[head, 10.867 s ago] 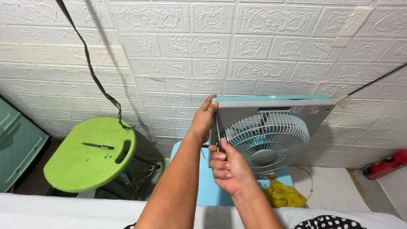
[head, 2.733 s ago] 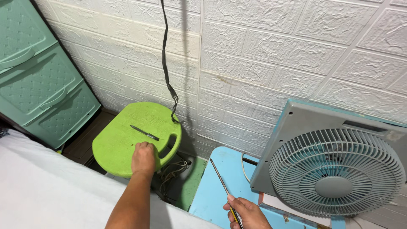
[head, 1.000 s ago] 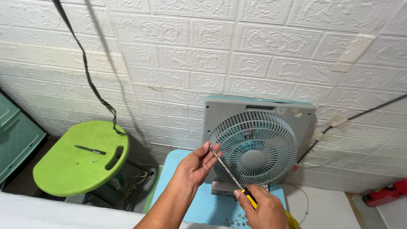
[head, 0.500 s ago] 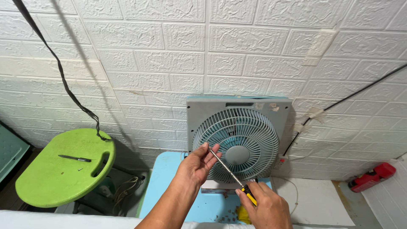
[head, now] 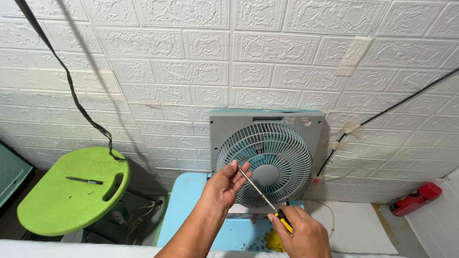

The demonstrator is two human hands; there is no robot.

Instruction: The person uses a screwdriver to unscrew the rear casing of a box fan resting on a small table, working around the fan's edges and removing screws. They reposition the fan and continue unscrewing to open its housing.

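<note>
Screwdriver (head: pixel 260 193) first: its thin metal shaft runs up and left from a yellow-and-black handle, crossing in front of the round grille of a grey box fan (head: pixel 267 160) that stands upright on a pale blue stool (head: pixel 191 215) against the white brick-pattern wall (head: pixel 191 71). The right hand (head: pixel 301 234) is closed around the handle, low in front of the fan. The left hand (head: pixel 222 184) has its fingertips pinched narrowly at the tip of the shaft, just in front of the grille's left side; whether a screw sits between them I cannot tell. To the left, a green stool (head: pixel 71 191) carries a dark pen-like tool and a small speck, perhaps a screw. To my eye, anything tiny held at that tip could slip and drop among the debris on the blue stool, and a hard push might tip the fan backwards.
</note>
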